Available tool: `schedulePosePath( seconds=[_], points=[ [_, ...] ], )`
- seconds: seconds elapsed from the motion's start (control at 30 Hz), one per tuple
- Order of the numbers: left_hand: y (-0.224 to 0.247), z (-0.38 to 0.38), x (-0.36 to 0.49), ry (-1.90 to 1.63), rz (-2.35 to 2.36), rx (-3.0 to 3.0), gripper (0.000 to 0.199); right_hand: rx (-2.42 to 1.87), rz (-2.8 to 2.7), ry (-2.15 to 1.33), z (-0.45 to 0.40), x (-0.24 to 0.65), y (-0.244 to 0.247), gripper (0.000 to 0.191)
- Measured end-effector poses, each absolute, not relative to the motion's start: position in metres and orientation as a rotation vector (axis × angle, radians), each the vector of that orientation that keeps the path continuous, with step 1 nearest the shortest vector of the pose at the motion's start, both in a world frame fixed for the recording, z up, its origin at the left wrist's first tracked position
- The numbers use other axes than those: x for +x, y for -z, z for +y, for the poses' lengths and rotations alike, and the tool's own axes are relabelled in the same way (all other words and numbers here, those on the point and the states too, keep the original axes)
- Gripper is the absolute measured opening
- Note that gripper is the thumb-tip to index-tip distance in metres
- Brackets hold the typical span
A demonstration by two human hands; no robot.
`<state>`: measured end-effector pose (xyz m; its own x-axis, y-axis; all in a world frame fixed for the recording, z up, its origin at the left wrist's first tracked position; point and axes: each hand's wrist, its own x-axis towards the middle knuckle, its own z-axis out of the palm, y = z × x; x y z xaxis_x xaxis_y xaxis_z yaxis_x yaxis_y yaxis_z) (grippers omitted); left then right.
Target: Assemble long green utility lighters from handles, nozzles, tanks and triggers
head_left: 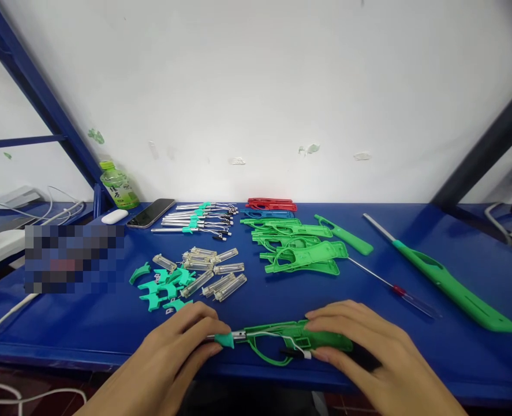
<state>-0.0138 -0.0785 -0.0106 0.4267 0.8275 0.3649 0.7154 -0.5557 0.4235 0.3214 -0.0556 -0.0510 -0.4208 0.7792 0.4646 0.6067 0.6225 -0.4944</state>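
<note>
At the table's front edge, my left hand (184,341) pinches a metal lighter tube with a teal collar (224,340). The tube's end meets the nose of an open green lighter shell half (277,335). White wires and a black piece with a white tip (296,352) lie along the shell. My right hand (355,341) grips the shell's handle end between thumb and fingers. Left of centre are teal triggers (164,286) and several clear fuel tanks (230,287). Behind them lie several tube assemblies (190,219) with wires.
Green shell halves (303,257) are piled at centre right, with red ones (271,204) behind. A screwdriver (398,290) and a whole green lighter (450,283) lie to the right. A phone (152,212), a white case (114,216) and a bottle (119,185) stand back left.
</note>
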Motion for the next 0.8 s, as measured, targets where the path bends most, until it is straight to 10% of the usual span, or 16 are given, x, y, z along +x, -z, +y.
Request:
schedulePosePath(
  seconds=[0.8],
  points=[
    [0.023, -0.083, -0.011, -0.746, 1.418, 2.428, 0.023, -1.113, -2.202, -0.177, -0.064, 0.318, 0.035, 0.023]
  ],
)
